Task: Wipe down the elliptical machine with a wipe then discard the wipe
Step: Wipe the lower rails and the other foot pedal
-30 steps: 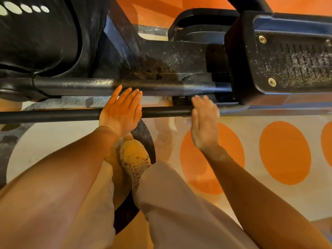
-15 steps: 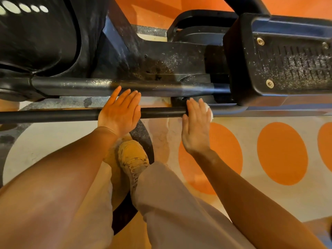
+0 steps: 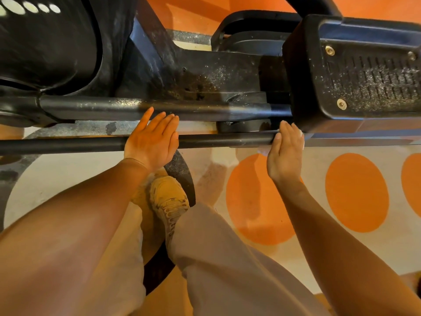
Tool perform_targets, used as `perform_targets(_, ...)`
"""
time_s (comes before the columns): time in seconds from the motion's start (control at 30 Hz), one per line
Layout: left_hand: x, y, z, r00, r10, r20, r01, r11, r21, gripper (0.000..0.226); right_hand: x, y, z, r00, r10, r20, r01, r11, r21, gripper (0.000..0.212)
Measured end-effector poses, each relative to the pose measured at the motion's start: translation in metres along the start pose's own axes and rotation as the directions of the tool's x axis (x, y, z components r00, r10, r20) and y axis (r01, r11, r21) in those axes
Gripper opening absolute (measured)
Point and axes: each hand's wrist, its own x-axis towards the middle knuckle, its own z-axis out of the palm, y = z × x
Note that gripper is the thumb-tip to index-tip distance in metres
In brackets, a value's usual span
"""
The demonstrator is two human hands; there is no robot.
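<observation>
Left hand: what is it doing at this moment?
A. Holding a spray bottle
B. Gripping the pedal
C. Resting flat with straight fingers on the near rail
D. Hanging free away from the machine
C: the left hand lies palm-down with straight fingers across the near rail, far from the pedal, with nothing held in it.
</observation>
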Motion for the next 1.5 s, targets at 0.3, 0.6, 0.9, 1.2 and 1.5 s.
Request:
perform_targets(0.3, 0.001, 0.0, 0.001, 0.999, 0.035, -0.034, -0.034, 0.999, 0.031, 0.072, -0.053, -0.079, 0.037, 0.936, -0.269, 0.225, 0.229, 0.955, 0.191, 0.052)
perform_targets(0.6, 0.001, 0.0, 0.002, 0.996, 0.058, -0.074, -0.054, 0.997, 0.059, 0.064, -0.052, -0.069, 0.041, 0.912, -0.322, 0.255, 0.285, 0.943, 0.171, 0.056)
perform_targets(0.9, 0.002, 0.0, 0.003, 0.994, 0.057, -0.096, -0.052, 0.997, 0.056, 0.066, -0.056, -0.073, 0.043, 0.936, -0.278, 0.217, 0.228, 0.946, 0.23, 0.056)
perform_targets(1.2, 0.001, 0.002, -0.001, 0.999, 0.021, -0.045, -0.019, 0.999, 0.045, 0.072, -0.049, -0.056, 0.04, 0.93, -0.307, 0.201, 0.28, 0.948, 0.152, 0.058)
perform_targets(1.5, 0.001, 0.004, 0.0, 0.996, 0.016, -0.083, -0.013, 0.999, 0.036, 0.066, -0.055, -0.073, 0.042, 0.939, -0.259, 0.227, 0.181, 0.932, 0.314, 0.065)
